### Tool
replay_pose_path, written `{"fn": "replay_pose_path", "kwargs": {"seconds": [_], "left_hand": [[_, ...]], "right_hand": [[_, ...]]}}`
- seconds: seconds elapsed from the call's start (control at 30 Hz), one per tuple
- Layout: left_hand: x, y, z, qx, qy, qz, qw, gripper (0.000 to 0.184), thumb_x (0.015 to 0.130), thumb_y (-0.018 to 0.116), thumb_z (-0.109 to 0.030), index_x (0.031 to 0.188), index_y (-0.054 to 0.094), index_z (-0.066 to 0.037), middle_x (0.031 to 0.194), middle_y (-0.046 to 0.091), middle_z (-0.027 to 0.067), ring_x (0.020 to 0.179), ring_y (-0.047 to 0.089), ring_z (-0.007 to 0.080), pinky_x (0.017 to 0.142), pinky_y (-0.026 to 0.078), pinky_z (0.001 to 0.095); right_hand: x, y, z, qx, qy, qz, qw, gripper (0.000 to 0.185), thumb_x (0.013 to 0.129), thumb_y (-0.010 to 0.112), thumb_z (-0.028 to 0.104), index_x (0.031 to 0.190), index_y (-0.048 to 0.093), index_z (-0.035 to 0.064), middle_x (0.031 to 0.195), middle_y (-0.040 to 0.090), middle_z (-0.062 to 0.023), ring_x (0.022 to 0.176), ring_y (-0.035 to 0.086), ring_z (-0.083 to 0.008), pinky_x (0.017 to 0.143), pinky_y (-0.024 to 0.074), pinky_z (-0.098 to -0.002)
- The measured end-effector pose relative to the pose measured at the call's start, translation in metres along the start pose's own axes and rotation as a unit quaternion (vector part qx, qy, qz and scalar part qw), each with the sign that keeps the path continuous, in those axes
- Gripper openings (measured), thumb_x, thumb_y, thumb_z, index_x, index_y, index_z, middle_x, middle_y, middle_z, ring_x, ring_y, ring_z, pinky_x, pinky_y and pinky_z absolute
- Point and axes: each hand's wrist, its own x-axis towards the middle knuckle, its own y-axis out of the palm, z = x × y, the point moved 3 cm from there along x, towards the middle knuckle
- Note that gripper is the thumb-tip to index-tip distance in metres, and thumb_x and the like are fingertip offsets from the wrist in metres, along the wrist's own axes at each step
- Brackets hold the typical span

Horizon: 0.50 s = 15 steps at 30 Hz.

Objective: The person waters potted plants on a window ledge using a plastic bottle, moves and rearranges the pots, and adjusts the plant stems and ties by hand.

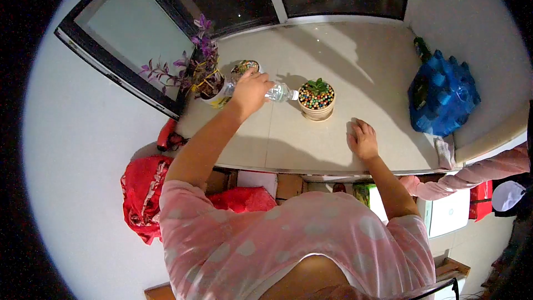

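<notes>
My left hand (251, 93) is wrapped around a clear plastic bottle (276, 92), which lies nearly level with its white cap end pointing right. That end is close to the rim of a small ribbed beige pot (316, 112) on a saucer; whether they touch I cannot tell. Colourful round pebbles (315, 100) fill the pot around a small green succulent (318, 85). My right hand (363, 139) rests on the sill right of the pot, fingers loosely extended and holding nothing. Behind my left hand stands another pebble-filled pot (245, 67), partly hidden.
A purple-leaved plant (204, 66) in a white pot stands left, beside the open window sash (133, 28). At the right of the pale sill (288, 147) sits a blue plastic bag (443, 94). A red bag (145, 194) hangs at lower left; boxes (290, 185) are below the edge.
</notes>
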Motion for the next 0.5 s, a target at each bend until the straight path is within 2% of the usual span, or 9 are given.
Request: {"fn": "replay_pose_path", "kwargs": {"seconds": [0.17,0.27,0.37,0.47,0.5], "left_hand": [[-0.002,0.0,-0.004,0.0,0.006,-0.042,0.999,0.045,0.063,0.075,-0.018,0.106,0.062,-0.013,0.1,0.06,0.005,0.103,0.054,0.0227,0.101,0.03,0.041],[0.001,-0.001,-0.004,0.015,0.042,-0.089,0.995,0.045,0.065,0.072,-0.016,0.108,0.06,-0.012,0.103,0.059,0.004,0.104,0.053,0.0221,0.101,0.03,0.0414],[0.007,0.002,-0.002,0.028,0.048,-0.123,0.991,0.04,0.068,0.065,-0.009,0.108,0.059,-0.012,0.106,0.058,0.003,0.106,0.052,0.021,0.103,0.029,0.042],[0.016,0.005,0.002,0.016,0.044,-0.153,0.987,0.04,0.069,0.059,-0.003,0.109,0.058,-0.012,0.109,0.057,0.0019,0.111,0.05,0.0201,0.107,0.024,0.0446],[0.02,0.007,0.003,0.01,0.048,-0.163,0.985,0.04,0.07,0.058,-0.002,0.108,0.058,-0.012,0.11,0.057,0.0012,0.113,0.048,0.0198,0.108,0.023,0.046]], "right_hand": [[0.002,-0.003,-0.002,0.02,0.004,-0.002,1.0,0.042,0.079,0.058,0.021,0.119,0.051,0.0078,0.124,0.047,-0.013,0.113,0.045,-0.0324,0.097,0.0353,-0.0433],[0.006,0.004,-0.013,0.084,0.014,-0.004,0.996,0.036,0.079,0.061,0.014,0.114,0.054,0.006,0.118,0.049,-0.0145,0.108,0.048,-0.0319,0.09,0.0412,-0.0403],[0.026,-0.015,-0.004,0.178,-0.009,-0.038,0.983,0.035,0.079,0.061,0.008,0.114,0.054,0.0046,0.115,0.052,-0.0135,0.107,0.05,-0.0321,0.091,0.0419,-0.0392],[0.066,-0.051,0.028,0.29,0.045,-0.003,0.956,0.031,0.082,0.06,0.007,0.112,0.055,0.0048,0.112,0.053,-0.0137,0.104,0.053,-0.029,0.087,0.0445,-0.0372],[0.08,-0.057,0.034,0.295,0.027,-0.007,0.955,0.03,0.084,0.061,0.012,0.113,0.055,0.0063,0.109,0.055,-0.0128,0.101,0.055,-0.0248,0.084,0.0462,-0.0359]]}}
